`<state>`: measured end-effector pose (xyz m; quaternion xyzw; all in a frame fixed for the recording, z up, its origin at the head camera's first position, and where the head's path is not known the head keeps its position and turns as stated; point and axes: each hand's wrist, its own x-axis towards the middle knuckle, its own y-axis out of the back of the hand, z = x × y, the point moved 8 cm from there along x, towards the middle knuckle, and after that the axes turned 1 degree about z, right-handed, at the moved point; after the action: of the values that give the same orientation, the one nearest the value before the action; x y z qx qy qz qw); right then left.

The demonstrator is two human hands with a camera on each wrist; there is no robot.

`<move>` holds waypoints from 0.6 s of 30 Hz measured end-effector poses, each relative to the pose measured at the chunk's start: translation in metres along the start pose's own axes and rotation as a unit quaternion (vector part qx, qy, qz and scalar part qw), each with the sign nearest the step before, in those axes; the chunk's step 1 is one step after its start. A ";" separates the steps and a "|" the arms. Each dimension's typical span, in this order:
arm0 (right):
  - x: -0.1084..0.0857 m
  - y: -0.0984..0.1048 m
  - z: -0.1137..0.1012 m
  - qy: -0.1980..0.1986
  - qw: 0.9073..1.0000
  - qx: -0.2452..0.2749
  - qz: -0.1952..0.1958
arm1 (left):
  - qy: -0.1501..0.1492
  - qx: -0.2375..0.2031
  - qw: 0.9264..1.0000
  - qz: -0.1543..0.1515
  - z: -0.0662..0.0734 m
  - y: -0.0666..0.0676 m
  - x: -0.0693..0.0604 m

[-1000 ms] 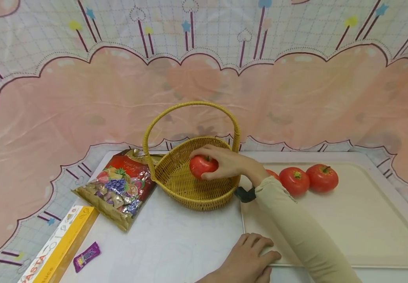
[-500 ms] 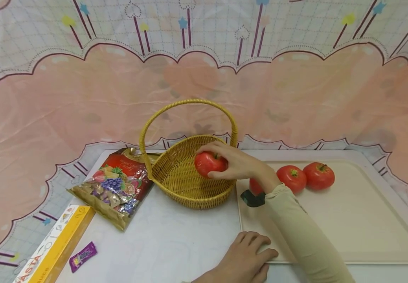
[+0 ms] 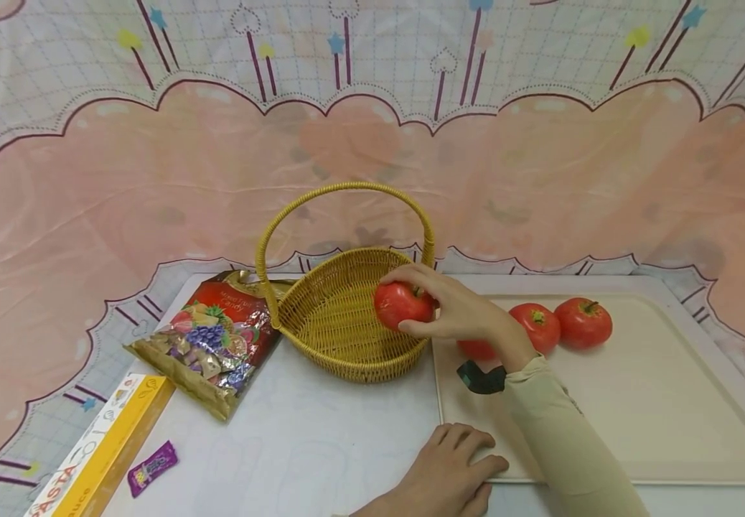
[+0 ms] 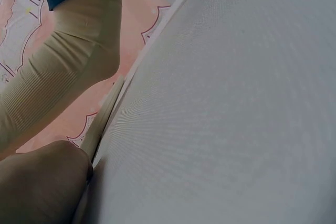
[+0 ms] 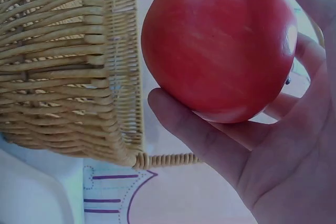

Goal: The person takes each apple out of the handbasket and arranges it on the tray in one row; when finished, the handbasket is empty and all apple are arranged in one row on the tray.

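My right hand [image 3: 453, 305] grips a red apple [image 3: 402, 304] between thumb and fingers, over the right rim of a yellow wicker basket [image 3: 330, 323]. In the right wrist view the apple [image 5: 218, 45] fills the upper middle, beside the basket's woven wall [image 5: 58, 72]. Inside the basket no fruit shows. My left hand [image 3: 440, 470] rests near the front left corner of a cream tray [image 3: 657, 409], its fingers relaxed and holding nothing. On the tray sit two red apples [image 3: 582, 323], and a third [image 3: 478, 349] is partly hidden behind my right wrist.
A red and gold candy bag [image 3: 217, 337] leans left of the basket. A yellow and white pasta box [image 3: 104, 445] lies at the lower left, with a small purple candy [image 3: 153, 468] to its right. A patterned cloth [image 3: 372, 158] hangs behind the table.
My right hand has moved rightward with the apple, from over the basket's middle to its right rim. The left hand stays in place. The head view has shifted slightly.
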<state>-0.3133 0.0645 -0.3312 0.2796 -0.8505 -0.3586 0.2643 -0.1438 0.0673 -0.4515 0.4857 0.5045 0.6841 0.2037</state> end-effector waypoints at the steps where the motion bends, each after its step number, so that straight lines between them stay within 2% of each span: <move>1: -0.002 0.000 0.001 -0.005 1.000 0.002 0.001 | 0.000 0.000 1.000 -0.001 0.000 0.000 0.000; 9: -0.021 0.005 0.007 -0.039 0.999 -0.006 0.021 | 0.000 0.002 1.000 -0.006 0.001 -0.001 0.000; 14: -0.032 0.009 0.007 -0.026 0.999 -0.021 0.038 | 0.006 -0.007 1.000 -0.017 0.000 -0.002 0.000; 18: -0.042 0.010 0.010 -0.014 0.998 -0.026 0.049 | 0.005 -0.005 1.000 -0.014 0.000 -0.001 -0.001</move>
<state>-0.2935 0.1030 -0.3400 0.2258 -0.8573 -0.3712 0.2762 -0.1437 0.0672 -0.4526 0.4741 0.5084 0.6865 0.2130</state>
